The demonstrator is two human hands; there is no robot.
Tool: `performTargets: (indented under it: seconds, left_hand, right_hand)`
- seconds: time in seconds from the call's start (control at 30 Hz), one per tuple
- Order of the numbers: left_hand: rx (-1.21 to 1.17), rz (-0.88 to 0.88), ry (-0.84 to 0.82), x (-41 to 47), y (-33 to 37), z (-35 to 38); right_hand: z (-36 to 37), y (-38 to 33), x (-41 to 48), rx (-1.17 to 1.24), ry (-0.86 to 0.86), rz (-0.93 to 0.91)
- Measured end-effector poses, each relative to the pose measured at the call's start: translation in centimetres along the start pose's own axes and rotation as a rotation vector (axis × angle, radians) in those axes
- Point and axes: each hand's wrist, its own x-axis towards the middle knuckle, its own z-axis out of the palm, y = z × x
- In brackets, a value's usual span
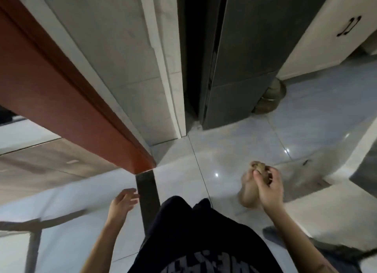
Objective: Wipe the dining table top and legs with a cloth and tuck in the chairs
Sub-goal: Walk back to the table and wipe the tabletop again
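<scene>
A bunched brown cloth (261,167) is clenched in the right hand (269,188), right of centre, well apart from the dark table leg (147,193), which runs vertically below the table (71,109) corner. The left hand (123,201), fingers relaxed, is held just beside that leg, nearer. Glossy floor tiles (244,146) lie beneath.

Single head view, wide-angle, tilted steeply down past wearer's torso (200,232) at floor (244,142); table edge (67,101) close, left of frame.
</scene>
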Motion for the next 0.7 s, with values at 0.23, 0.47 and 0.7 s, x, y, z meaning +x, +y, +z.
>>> performTargets:
  seconds: [0.23, 0.47, 0.7]
  left_hand:
    - [0.067, 0.009, -0.073, 6.9, 10.3, 4.5]
    - [0.196, 0.077, -0.262, 18.6, 25.6, 13.5]
    - [0.463, 0.271, -0.600, 23.6, 39.3, 27.5]
  right_hand:
    - [3.6, -6.1, 9.5, 0.081, 0.072, 0.023]
    - [4.0, -7.9, 15.6, 0.161, 0.325, 0.176]
    - [2.2, -6.9, 17.2, 0.202, 0.668, 0.422]
